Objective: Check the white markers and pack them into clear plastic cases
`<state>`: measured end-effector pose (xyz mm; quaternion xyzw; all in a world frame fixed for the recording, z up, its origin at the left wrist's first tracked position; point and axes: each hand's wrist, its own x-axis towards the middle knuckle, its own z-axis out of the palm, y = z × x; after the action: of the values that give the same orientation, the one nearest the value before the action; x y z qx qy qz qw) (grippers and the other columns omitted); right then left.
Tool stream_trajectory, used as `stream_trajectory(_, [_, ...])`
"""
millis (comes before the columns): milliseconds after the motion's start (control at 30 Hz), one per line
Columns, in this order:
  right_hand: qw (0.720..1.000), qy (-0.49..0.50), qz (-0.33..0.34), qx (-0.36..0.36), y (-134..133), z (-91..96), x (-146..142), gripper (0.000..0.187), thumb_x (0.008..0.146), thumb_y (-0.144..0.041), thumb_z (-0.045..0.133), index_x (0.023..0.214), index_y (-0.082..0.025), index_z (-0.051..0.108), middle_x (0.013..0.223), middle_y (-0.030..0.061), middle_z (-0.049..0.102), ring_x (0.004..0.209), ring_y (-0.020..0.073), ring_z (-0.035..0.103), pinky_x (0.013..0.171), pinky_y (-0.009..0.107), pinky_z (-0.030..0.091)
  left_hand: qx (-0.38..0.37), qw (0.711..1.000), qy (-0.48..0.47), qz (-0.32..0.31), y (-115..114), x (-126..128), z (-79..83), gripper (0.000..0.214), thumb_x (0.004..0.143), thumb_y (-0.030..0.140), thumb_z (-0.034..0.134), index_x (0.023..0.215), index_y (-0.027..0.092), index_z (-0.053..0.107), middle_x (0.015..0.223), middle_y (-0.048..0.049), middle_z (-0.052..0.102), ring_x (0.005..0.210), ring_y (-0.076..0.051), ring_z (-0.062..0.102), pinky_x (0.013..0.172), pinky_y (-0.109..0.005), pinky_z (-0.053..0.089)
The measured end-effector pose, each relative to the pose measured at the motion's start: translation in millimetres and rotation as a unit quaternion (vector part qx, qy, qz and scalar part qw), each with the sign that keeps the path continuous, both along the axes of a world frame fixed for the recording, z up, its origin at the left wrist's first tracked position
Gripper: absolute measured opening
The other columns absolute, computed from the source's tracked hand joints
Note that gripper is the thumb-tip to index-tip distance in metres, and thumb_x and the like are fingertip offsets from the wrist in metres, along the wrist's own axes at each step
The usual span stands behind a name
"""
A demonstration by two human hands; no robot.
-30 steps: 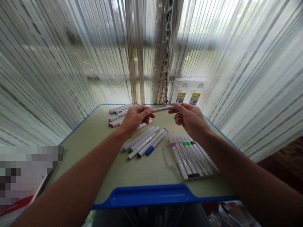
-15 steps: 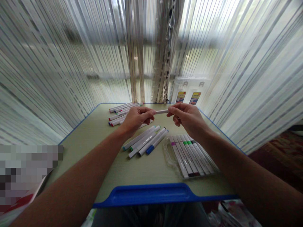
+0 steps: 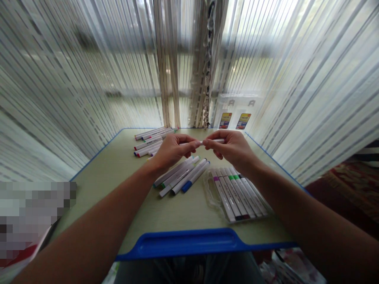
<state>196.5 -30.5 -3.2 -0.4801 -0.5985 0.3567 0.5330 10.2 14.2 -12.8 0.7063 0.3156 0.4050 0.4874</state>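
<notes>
Above green table point(image 3: 118, 173), L hand point(image 3: 171, 152) & R hand point(image 3: 233, 148), fingers both pinching one white marker point(image 3: 219, 140)

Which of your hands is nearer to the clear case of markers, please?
Right. The right hand hovers just beyond the clear marker case, pinching a white marker; the left hand pinches its other end, farther left, above the loose markers.

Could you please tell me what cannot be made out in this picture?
Head view:
The marker: its colour and ends, covered by the left hand and right hand.
Two package labels: print too small.
Lower-left patch: pixelated.
Far markers: partly behind the left hand.
</notes>
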Motion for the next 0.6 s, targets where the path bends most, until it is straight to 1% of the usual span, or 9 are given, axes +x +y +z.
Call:
stream_trajectory(267, [1.0,-0.014,0.006,0.004,-0.5,-0.1,0.6,0.043,0.065,-0.049,0.086,0.076,-0.011,0.072,0.057,0.0011,0.062,0.042,0.0059,0.045,0.037,0.02,0.032,0.003,1.0,0.001,-0.007,-2.6,1.4,1.9,0.027,0.076,0.038,0.078,0.082,0.011,0.076,0.067,-0.0021,0.065,0.054,-0.008,0.053,0.053,-0.023,0.042])
stream_trajectory(433, [1.0,-0.007,0.005,-0.003,0.6,-0.6,0.7,0.042,0.065,-0.049,0.087,0.077,-0.011,0.072,0.061,0.0025,0.065,0.043,0.006,0.046,0.037,0.02,0.032,0.005,1.0,0.001,-0.001,-2.0,2.1,1.3,0.026,0.077,0.037,0.077,0.083,0.011,0.076,0.069,-0.0026,0.066,0.054,-0.008,0.053,0.053,-0.023,0.042])
stream_trajectory(600, [1.0,0.006,0.013,-0.007,0.0,0.6,0.5,0.04,0.068,-0.048,0.084,0.079,-0.011,0.073,0.068,0.0054,0.07,0.042,0.0048,0.045,0.037,0.02,0.032,-0.008,1.0,-0.017,0.009,0.9,1.8,-0.1,0.024,0.077,0.036,0.077,0.083,0.013,0.075,0.069,-0.002,0.066,0.053,-0.007,0.052,0.054,-0.023,0.041])
